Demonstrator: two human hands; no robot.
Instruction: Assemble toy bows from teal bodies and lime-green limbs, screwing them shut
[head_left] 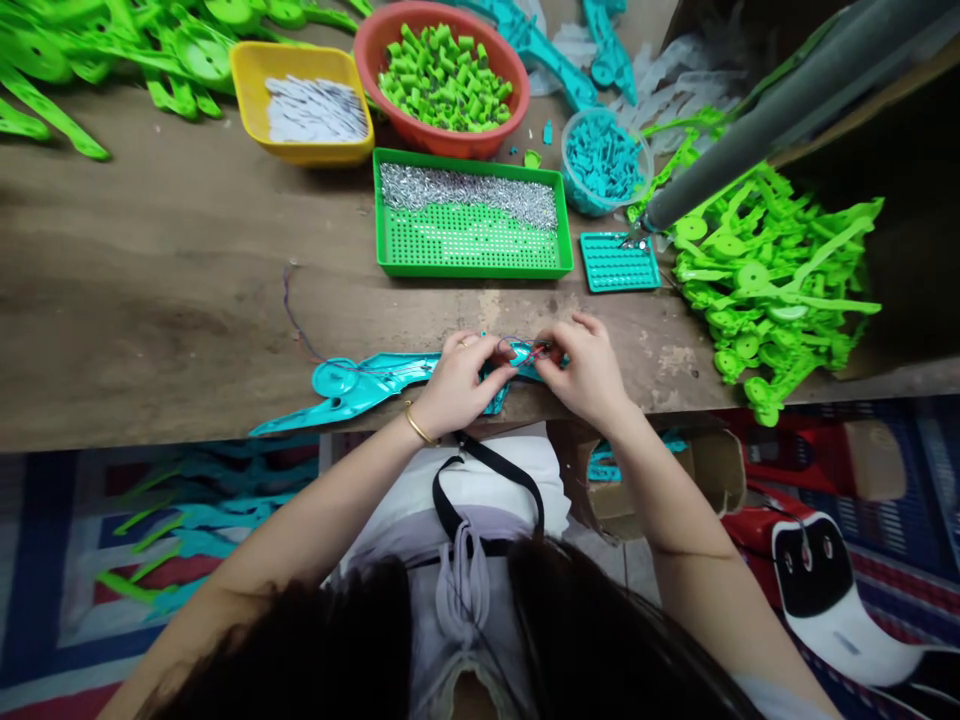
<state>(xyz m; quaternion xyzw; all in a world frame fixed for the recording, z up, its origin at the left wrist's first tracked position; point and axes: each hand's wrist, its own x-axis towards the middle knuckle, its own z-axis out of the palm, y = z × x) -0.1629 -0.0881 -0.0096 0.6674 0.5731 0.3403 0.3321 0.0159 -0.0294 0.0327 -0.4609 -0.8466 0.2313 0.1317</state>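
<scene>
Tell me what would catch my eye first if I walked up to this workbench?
Probably the two hands at the near edge of the wooden table: the left hand and right hand pinch thin wires on a long teal plastic part. Beyond them stand a green tray of small silver pieces and a red bowl of green tubes, and a bright green heap of plastic parts lies at right.

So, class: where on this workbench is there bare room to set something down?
Bare wood lies left of the green tray, below the yellow tub. A smaller patch sits between the right hand and the green parts pile. The back edge is crowded.
</scene>
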